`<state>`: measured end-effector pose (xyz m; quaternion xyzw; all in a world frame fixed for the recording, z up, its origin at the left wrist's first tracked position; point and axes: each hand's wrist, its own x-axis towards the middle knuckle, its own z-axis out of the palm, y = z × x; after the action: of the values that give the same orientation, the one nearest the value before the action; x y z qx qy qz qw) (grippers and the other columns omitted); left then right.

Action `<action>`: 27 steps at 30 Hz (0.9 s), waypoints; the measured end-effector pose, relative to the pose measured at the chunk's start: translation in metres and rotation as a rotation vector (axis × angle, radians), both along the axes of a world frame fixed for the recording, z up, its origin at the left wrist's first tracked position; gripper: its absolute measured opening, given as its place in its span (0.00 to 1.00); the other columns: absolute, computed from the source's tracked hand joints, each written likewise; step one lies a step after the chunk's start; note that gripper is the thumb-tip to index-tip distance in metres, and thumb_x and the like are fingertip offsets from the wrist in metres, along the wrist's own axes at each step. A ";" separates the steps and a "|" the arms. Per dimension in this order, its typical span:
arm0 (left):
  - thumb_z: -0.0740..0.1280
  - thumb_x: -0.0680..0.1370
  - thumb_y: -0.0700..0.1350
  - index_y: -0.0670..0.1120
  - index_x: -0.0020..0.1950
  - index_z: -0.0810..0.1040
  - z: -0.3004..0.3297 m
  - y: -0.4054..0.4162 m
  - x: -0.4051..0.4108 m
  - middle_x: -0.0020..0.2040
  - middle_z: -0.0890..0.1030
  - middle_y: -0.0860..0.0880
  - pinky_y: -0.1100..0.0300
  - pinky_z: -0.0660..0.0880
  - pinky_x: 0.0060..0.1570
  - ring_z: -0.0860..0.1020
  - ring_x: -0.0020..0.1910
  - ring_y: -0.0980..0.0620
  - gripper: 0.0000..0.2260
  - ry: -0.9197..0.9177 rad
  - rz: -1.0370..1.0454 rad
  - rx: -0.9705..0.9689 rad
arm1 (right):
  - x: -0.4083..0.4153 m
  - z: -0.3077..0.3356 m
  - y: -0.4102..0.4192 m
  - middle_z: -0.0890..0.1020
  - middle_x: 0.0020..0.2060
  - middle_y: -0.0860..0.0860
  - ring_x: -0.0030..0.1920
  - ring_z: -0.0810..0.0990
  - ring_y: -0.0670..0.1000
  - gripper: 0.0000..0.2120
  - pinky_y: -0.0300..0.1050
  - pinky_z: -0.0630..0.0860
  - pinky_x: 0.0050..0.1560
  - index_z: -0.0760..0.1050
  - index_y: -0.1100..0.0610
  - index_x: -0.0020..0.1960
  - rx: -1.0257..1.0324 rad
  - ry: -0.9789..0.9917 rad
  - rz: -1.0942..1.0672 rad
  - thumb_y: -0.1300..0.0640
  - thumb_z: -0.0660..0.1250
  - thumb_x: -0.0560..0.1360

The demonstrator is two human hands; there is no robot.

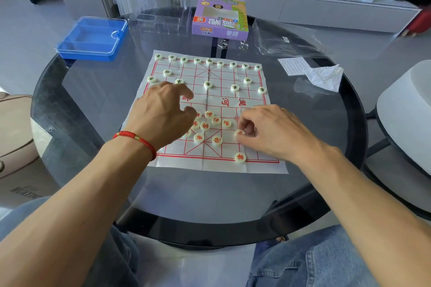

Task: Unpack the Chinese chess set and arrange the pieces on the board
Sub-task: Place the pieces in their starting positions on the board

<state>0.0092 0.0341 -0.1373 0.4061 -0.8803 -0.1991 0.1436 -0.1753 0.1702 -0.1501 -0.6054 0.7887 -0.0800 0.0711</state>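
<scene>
A white paper chess board point(251, 105) with red lines lies on the round glass table point(93, 100). Green-lettered pieces point(208, 61) stand in rows on its far half. Several red-lettered pieces point(215, 120) lie in a loose cluster on the near half, and one red piece point(240, 157) sits alone on the near edge line. My left hand point(161, 112) hovers over the cluster's left side, fingers curled, covering some pieces; I cannot see whether it holds one. My right hand point(272, 130) pinches a red piece point(239, 133) at the cluster's right.
A purple chess set box point(220, 16) stands behind the board. At the far left lie a blue plastic case point(91, 39) and a clear plastic tray point(163, 16). A plastic bag point(279, 39), a leaflet point(292, 65) and crumpled tissue point(324, 77) lie at the right. A white chair point(405, 109) stands right.
</scene>
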 end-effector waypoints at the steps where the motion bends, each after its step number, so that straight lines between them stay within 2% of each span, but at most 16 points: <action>1: 0.67 0.80 0.47 0.49 0.67 0.78 0.000 0.000 0.000 0.68 0.76 0.45 0.47 0.73 0.64 0.74 0.66 0.44 0.16 0.001 -0.002 0.002 | -0.004 0.004 0.006 0.81 0.41 0.41 0.45 0.79 0.45 0.06 0.49 0.79 0.49 0.79 0.47 0.48 0.019 -0.006 -0.002 0.46 0.70 0.75; 6: 0.67 0.79 0.46 0.49 0.67 0.78 0.002 0.003 -0.001 0.68 0.77 0.46 0.48 0.72 0.63 0.74 0.66 0.44 0.16 0.003 -0.012 -0.007 | -0.028 0.017 0.042 0.81 0.40 0.41 0.42 0.80 0.41 0.03 0.40 0.79 0.45 0.81 0.44 0.47 0.082 -0.137 0.009 0.47 0.72 0.74; 10: 0.67 0.80 0.45 0.49 0.68 0.78 0.003 0.006 -0.003 0.68 0.77 0.45 0.49 0.72 0.62 0.74 0.65 0.44 0.16 0.001 -0.019 -0.007 | -0.038 0.016 0.064 0.82 0.42 0.41 0.44 0.81 0.41 0.03 0.38 0.79 0.44 0.81 0.43 0.47 0.134 -0.194 0.019 0.48 0.74 0.74; 14: 0.67 0.79 0.45 0.49 0.67 0.78 0.001 0.005 -0.003 0.67 0.77 0.45 0.49 0.72 0.61 0.74 0.65 0.44 0.16 -0.006 -0.023 -0.007 | -0.040 0.010 0.073 0.79 0.43 0.39 0.48 0.78 0.40 0.05 0.34 0.73 0.44 0.80 0.43 0.48 0.161 -0.186 0.039 0.47 0.74 0.73; 27: 0.68 0.79 0.47 0.49 0.67 0.78 -0.003 0.002 -0.003 0.67 0.76 0.44 0.46 0.73 0.62 0.75 0.65 0.41 0.16 -0.037 -0.009 -0.021 | -0.040 0.009 0.076 0.78 0.45 0.39 0.48 0.78 0.41 0.07 0.36 0.76 0.47 0.79 0.43 0.51 0.145 -0.159 0.044 0.47 0.74 0.74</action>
<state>0.0066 0.0362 -0.1403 0.4042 -0.8867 -0.1831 0.1303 -0.2153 0.2462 -0.1416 -0.6077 0.7707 -0.0690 0.1788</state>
